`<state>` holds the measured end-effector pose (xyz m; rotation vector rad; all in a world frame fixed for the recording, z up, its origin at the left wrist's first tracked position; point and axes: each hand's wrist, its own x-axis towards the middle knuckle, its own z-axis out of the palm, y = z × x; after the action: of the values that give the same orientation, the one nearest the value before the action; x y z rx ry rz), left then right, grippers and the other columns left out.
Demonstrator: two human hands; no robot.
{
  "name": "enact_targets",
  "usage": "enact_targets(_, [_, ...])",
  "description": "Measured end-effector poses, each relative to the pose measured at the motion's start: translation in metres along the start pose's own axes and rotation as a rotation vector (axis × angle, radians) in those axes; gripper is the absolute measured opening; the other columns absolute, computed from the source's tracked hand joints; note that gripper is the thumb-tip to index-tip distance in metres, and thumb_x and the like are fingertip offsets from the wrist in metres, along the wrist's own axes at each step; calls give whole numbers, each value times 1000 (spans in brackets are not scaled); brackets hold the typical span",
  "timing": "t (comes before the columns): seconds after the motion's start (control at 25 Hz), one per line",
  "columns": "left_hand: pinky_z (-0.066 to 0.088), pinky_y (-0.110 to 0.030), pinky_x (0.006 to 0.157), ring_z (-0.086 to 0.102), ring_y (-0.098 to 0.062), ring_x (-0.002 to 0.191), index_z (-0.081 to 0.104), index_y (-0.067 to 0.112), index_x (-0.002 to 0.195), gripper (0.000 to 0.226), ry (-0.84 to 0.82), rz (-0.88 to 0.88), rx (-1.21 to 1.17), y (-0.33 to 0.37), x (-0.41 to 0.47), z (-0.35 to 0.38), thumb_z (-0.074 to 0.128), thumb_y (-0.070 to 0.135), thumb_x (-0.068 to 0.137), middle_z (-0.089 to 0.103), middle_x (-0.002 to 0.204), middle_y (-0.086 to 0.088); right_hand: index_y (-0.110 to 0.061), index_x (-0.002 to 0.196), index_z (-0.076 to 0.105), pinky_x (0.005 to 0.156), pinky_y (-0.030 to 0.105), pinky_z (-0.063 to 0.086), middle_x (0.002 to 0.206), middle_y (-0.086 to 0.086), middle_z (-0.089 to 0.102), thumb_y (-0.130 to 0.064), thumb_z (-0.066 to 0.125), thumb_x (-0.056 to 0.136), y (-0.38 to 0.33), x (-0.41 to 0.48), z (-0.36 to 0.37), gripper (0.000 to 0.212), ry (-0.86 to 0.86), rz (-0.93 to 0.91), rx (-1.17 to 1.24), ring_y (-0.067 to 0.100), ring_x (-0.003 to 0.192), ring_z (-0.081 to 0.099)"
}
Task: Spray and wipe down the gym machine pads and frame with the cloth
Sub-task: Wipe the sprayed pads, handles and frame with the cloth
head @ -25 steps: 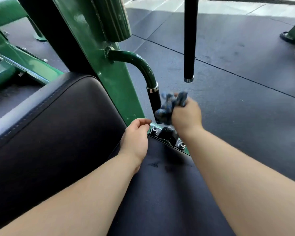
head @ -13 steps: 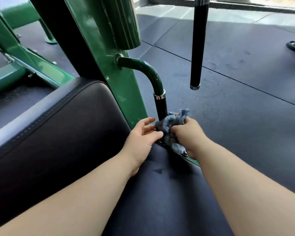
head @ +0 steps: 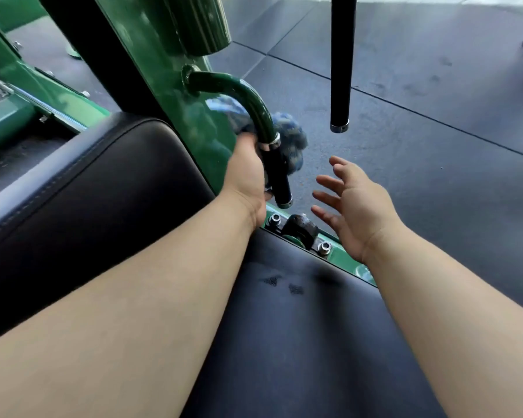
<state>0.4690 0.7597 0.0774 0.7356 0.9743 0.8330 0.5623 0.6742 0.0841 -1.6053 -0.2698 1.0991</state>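
A blue mottled cloth (head: pixel 290 137) is bunched behind the curved green handle (head: pixel 248 95) of the gym machine, partly hidden by the handle's black grip (head: pixel 277 176). My left hand (head: pixel 248 176) holds the cloth against the handle from the left, its fingers hidden behind the grip. My right hand (head: pixel 351 206) hovers to the right of the grip with fingers spread and nothing in it. Below lie the black seat pad (head: pixel 299 327) with small dark marks, the black back pad (head: pixel 88 191) and the green frame upright (head: pixel 175 95).
A black hanging bar (head: pixel 341 61) ends just above and right of the hands. Bolts and a black pivot (head: pixel 301 229) sit on the green plate at the seat's front edge. Dark rubber floor tiles (head: pixel 420 131) stretch to the right. More green frame (head: pixel 27 86) runs at left.
The cloth passed from my right hand to my left, which lifted it from the bolt plate up behind the curved handle. My right hand let go and opened.
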Motion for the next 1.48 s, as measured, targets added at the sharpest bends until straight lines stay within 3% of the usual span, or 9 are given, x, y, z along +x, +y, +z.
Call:
enact_targets(0.16, [46, -36, 67, 57, -30, 77, 65, 18, 80, 45, 15, -18, 282, -23, 17, -16, 41, 55, 71, 66, 83, -12, -29, 116, 55, 89, 37, 50, 112, 1, 60, -26, 43, 100, 12, 5, 2, 21, -7, -8, -116, 18, 102, 58])
enact_targets(0.32, [52, -35, 75, 61, -20, 72, 66, 18, 80, 30, 4, -137, 391, -30, 12, -26, 49, 41, 90, 66, 78, -3, -32, 102, 57, 96, 45, 49, 104, -2, 61, -27, 46, 96, 34, 13, 1, 14, 98, -64, -177, 15, 90, 57])
enact_targets(0.44, [53, -28, 68, 64, -11, 62, 63, 17, 83, 22, 37, -38, 2, -16, 4, -35, 49, 26, 97, 66, 69, 1, -34, 87, 58, 92, 52, 49, 87, -7, 62, -31, 46, 92, 49, 10, 6, 14, 182, -116, -172, 17, 85, 58])
enact_targets(0.52, [55, -28, 83, 67, -12, 79, 63, 17, 89, 20, 5, 61, -257, -2, 3, -39, 49, 28, 98, 71, 81, 1, -33, 80, 58, 88, 52, 51, 78, -10, 63, -37, 46, 86, 56, 12, 8, 14, 215, -171, -170, 21, 85, 62])
enact_targets(0.72, [54, -21, 73, 66, -5, 72, 64, 18, 81, 30, 13, -12, 198, -38, -3, -30, 44, 32, 100, 70, 74, 7, -36, 91, 60, 95, 45, 49, 91, -11, 61, -40, 43, 90, 56, 24, 14, 17, 107, -61, -139, 18, 94, 58])
enact_targets(0.84, [54, -35, 83, 68, -22, 86, 66, 18, 81, 33, 20, -121, 422, -34, 8, -26, 40, 34, 96, 71, 94, -8, -34, 101, 59, 77, 35, 50, 93, -8, 58, -34, 38, 98, 50, 23, 13, 21, 83, 9, -118, 14, 86, 55])
enact_targets(1.16, [55, -22, 68, 64, -14, 73, 61, 10, 87, 21, -54, -210, -266, -28, -18, -40, 41, 13, 93, 68, 79, -5, -25, 91, 55, 82, 39, 53, 91, -4, 56, -34, 37, 101, 50, 19, 4, 23, 21, 60, -61, 16, 86, 58])
enact_targets(1.32, [49, -18, 50, 65, -10, 61, 53, 13, 88, 30, -98, 6, -232, -19, -15, -22, 42, -14, 84, 67, 71, -2, -21, 84, 55, 74, 38, 55, 84, 1, 58, -32, 39, 100, 55, 22, 5, 24, 75, 10, -55, 17, 73, 59])
enact_targets(1.48, [53, -28, 76, 64, -16, 91, 55, 21, 104, 48, -196, 133, 56, -30, -4, -24, 53, -20, 80, 67, 97, 0, -21, 85, 53, 65, 31, 52, 87, 3, 57, -32, 38, 101, 53, 23, 5, 25, 70, 26, -26, 15, 69, 62])
